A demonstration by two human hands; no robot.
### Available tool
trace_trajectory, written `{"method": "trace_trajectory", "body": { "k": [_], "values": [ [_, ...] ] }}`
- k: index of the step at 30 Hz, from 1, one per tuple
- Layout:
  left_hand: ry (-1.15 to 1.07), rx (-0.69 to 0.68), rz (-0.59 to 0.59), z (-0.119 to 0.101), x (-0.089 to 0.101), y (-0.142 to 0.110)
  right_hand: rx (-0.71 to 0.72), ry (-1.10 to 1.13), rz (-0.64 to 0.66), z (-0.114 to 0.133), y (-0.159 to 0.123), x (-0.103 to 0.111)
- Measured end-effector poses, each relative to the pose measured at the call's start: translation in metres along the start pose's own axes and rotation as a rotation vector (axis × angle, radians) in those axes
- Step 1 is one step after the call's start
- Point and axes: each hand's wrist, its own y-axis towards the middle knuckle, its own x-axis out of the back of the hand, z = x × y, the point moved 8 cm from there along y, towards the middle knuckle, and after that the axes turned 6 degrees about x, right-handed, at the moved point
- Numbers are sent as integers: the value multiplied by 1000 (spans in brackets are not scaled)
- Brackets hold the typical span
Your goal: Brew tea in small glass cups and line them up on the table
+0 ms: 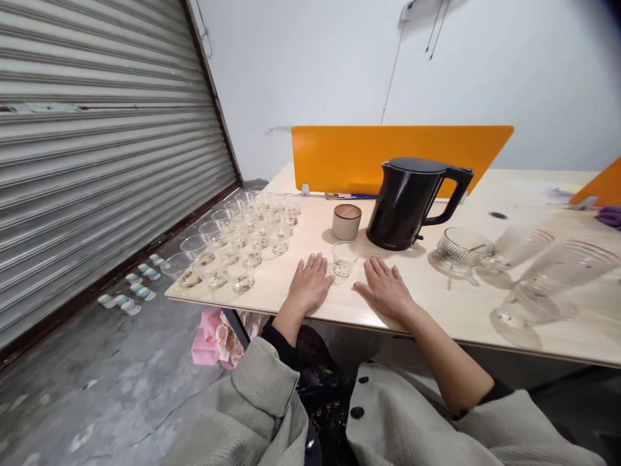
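Note:
My left hand (310, 283) lies flat on the pale wooden table (320, 306), fingers stretched out and holding nothing. My right hand (387, 288) also rests palm down on the tabletop, thumb pointing inward. Between the two hands stands a clear plastic cup (345, 259), upright, with something small and dark at its bottom; neither hand grips it. Just behind the cup is a pale canister (346, 223) with a wooden lid. A black electric kettle (400, 207) stands beyond my right hand, its handle turned to the right.
Several clear cups (252, 254) with dark bits inside crowd the table's left end. To the right are a ribbed glass bowl (463, 249) and stacked clear cups (565, 275) lying tilted. An orange divider (339, 155) stands behind. Small white bottles (129, 304) sit on the floor.

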Motion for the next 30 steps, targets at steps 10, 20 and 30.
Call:
{"method": "trace_trajectory", "body": {
  "k": [10,20,30],
  "values": [
    [-2,-4,5,0,0,0,-3,-1,-8,0,1,1],
    [-12,0,-13,0,-1,1,-17,-28,10,2,-4,-2],
    [-6,-5,10,0,-1,0,-27,-21,6,5,-7,0]
  ]
}}
